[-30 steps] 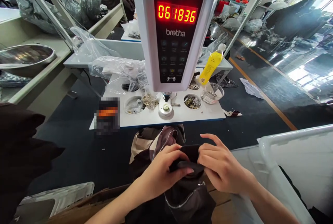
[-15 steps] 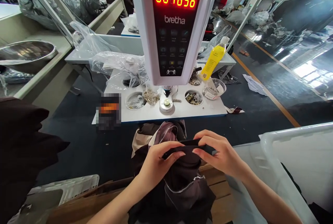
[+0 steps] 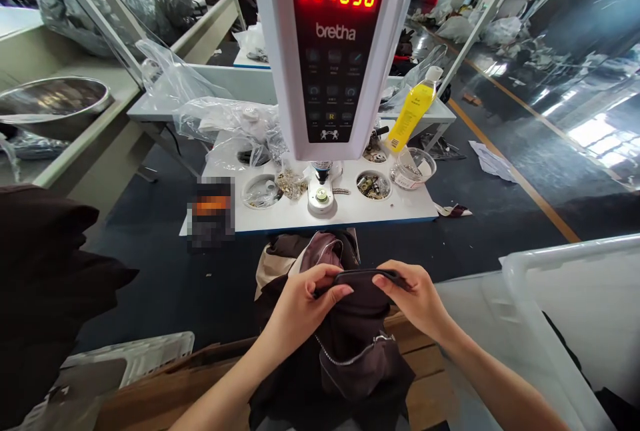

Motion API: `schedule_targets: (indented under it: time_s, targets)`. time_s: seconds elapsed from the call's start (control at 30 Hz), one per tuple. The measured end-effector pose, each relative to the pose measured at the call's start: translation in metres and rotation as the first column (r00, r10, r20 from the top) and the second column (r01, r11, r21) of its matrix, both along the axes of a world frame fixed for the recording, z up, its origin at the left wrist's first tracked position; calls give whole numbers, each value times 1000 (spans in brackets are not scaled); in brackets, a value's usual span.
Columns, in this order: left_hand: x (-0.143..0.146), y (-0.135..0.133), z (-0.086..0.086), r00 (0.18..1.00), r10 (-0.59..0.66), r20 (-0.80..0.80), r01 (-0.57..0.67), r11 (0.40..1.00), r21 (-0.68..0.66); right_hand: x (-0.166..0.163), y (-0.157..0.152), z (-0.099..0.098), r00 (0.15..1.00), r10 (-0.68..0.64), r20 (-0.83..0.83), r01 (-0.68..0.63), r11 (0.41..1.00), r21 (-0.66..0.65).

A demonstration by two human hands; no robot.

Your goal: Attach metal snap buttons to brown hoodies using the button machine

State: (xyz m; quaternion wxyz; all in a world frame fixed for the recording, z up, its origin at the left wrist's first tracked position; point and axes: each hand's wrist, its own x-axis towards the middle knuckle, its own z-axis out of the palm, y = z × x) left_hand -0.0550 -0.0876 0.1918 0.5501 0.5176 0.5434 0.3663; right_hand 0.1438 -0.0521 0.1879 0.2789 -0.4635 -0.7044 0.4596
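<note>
A dark brown garment [image 3: 360, 377] with a silvery zip hangs down in front of me, with beige and mauve parts on its far side. My left hand [image 3: 313, 297] is closed on its dark edge, thumb against fingers. On the other end of that same strip, my right hand [image 3: 413, 291] pinches with the thumb on top. The edge is stretched between the two hands. Just beyond stands the white pressing machine [image 3: 280, 51], its display reading 061836. A small round metal piece [image 3: 321, 195] sits on the machine's lower die, apart from the cloth.
The white table [image 3: 270, 221] has round wells with small metal parts. A clear tub [image 3: 413, 169] and a yellow bottle [image 3: 413, 114] stand at its right. Dark cloth [image 3: 50, 311] hangs at the left. A translucent white bin [image 3: 520, 284] is close on the right.
My right hand has turned and shifted its fingers on the edge, its thumb now lying on top. The strip between my hands shows flatter. The view has shifted slightly.
</note>
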Motion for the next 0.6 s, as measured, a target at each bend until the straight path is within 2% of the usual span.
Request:
schedule_targets:
  time_s: [0.1, 0.23, 0.3, 0.47, 0.6]
  targets:
    - [-1, 2, -1, 999, -6, 48, 7, 1000, -17, -1, -1, -4, 994, -45, -101, 36, 996, -88]
    - [-4, 1, -5, 997, 74, 28, -75, 996, 50, -1, 1, -12, 980, 38, -197, -82, 972, -222]
    - [-5, 0, -9, 993, 119, 13, -120, 989, 85, -1, 0, -18, 982, 66, -177, -107, 967, -230]
    - [-4, 2, -17, 985, 172, 12, -172, 978, 122, -2, -7, -28, 988, -69, -142, 45, 986, -163]
    - [-3, 3, -18, 986, 165, 4, -164, 978, 131, -2, -10, -30, 987, -1, -158, -30, 980, -197]
